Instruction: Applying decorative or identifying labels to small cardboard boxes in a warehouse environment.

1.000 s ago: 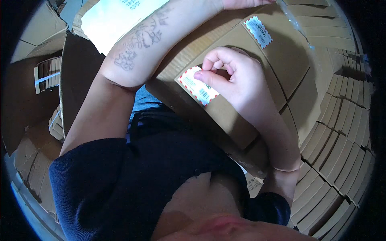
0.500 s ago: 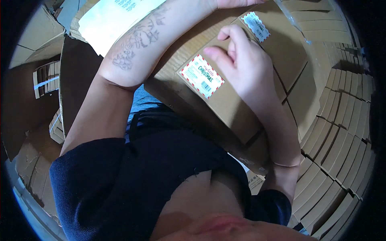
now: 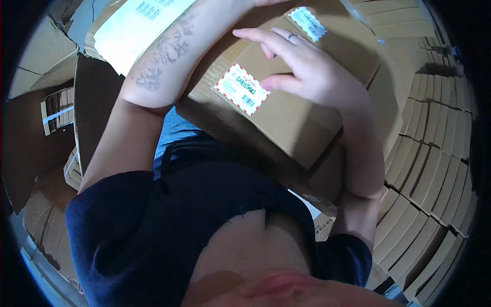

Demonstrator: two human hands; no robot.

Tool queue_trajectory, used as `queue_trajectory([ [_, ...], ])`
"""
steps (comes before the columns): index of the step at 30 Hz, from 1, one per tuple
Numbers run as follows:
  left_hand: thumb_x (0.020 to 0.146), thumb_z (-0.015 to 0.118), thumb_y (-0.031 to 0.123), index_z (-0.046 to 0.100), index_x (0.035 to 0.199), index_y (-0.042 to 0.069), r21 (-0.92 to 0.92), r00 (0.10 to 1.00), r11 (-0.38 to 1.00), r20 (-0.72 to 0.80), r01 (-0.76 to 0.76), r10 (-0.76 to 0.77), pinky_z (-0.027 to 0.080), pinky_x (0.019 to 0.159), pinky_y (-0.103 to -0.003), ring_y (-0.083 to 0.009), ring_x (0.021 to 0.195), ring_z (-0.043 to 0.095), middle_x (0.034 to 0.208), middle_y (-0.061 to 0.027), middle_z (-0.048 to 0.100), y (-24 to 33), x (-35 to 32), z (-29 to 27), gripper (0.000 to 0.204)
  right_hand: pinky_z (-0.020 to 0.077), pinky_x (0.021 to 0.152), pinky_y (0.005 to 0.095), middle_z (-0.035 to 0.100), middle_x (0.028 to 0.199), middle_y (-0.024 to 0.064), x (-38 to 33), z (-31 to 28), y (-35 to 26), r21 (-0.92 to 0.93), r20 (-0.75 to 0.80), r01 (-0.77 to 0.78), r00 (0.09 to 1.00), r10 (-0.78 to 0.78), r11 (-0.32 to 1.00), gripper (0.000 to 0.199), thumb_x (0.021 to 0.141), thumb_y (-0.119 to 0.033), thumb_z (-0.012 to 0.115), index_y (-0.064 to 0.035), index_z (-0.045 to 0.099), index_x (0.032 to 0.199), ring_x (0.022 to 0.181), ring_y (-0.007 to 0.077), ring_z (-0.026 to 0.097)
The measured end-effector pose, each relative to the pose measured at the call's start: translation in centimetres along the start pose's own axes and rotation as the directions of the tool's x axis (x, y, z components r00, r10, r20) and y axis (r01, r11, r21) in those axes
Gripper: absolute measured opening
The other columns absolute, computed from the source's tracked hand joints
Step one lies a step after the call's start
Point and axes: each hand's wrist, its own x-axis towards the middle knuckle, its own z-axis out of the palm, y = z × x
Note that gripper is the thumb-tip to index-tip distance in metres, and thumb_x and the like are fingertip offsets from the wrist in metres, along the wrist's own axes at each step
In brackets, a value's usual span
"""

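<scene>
A brown cardboard box [image 3: 286, 120] lies in front of me against my body. On its top sits a white sticker with a red-striped border [image 3: 242, 89], and a second white sticker with a blue-green border [image 3: 307, 23] is near its far edge. My right hand [image 3: 299, 66] lies flat on the box lid, fingers spread, just right of the red-bordered sticker. My left forearm, tattooed, reaches up across the box. My left hand [image 3: 268, 2] is almost wholly cut off by the top edge.
A white sheet with print [image 3: 135, 23] lies at the upper left on an open carton [image 3: 97, 102]. Rows of flattened cardboard boxes [image 3: 434, 153] are stacked along the right. More folded cartons [image 3: 53, 110] sit at the left.
My right hand has left the red-bordered sticker, which now lies flat on the box, and slid up and right across the lid with its fingers spread.
</scene>
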Motion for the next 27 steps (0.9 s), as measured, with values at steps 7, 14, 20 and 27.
queue_trajectory([
  [7,0.098,0.057,0.019,0.056,0.098,0.006,0.963,0.943,0.204,-0.225,0.177,0.245,0.041,0.056,-0.019,-0.0033,0.067,0.050,0.076,0.0043,0.054,3.5,-2.5,7.4,0.013,0.0429,0.099,0.0374,0.047,0.135,0.0146,-1.9,-1.0,6.2,0.924,-0.168,0.144,0.985,0.040,0.354,0.075,0.094,-0.037,0.058,-0.0004,0.022,0.149,0.122,0.0217,0.049],
  [14,0.097,0.058,0.019,0.057,0.097,0.001,0.905,0.929,-0.263,-0.267,0.333,0.258,0.044,0.058,-0.026,-0.0083,0.065,0.054,0.071,-0.0047,0.057,1.4,-4.5,8.5,0.018,0.0502,0.091,0.0309,0.064,0.116,0.0071,-1.9,-1.3,5.9,0.943,-0.248,0.193,0.951,0.187,0.270,0.043,0.097,-0.024,0.058,0.0008,0.049,0.131,0.102,0.0149,0.063],
  [20,0.096,0.056,0.019,0.055,0.099,0.003,0.843,0.853,-0.311,-0.281,0.438,0.440,0.050,0.067,-0.040,-0.0363,0.079,0.064,0.088,-0.0167,0.065,-0.2,-5.8,8.6,0.017,0.0506,0.078,0.0258,0.066,0.095,0.0018,-1.5,-0.9,6.2,0.872,-0.316,0.187,0.921,0.228,0.451,0.022,0.092,-0.016,0.065,-0.0027,0.056,0.107,0.087,0.0076,0.063],
  [27,0.098,0.055,0.015,0.051,0.097,0.001,0.916,0.762,-0.085,-0.272,0.392,0.588,0.045,0.064,-0.029,-0.0162,0.067,0.053,0.077,-0.0100,0.056,-0.1,-7.8,6.7,0.014,0.0474,0.085,0.0249,0.064,0.102,0.0025,-0.8,-0.2,4.5,0.856,-0.299,0.173,0.934,0.194,0.487,0.028,0.092,-0.014,0.064,-0.0036,0.054,0.115,0.095,0.0094,0.061],
])
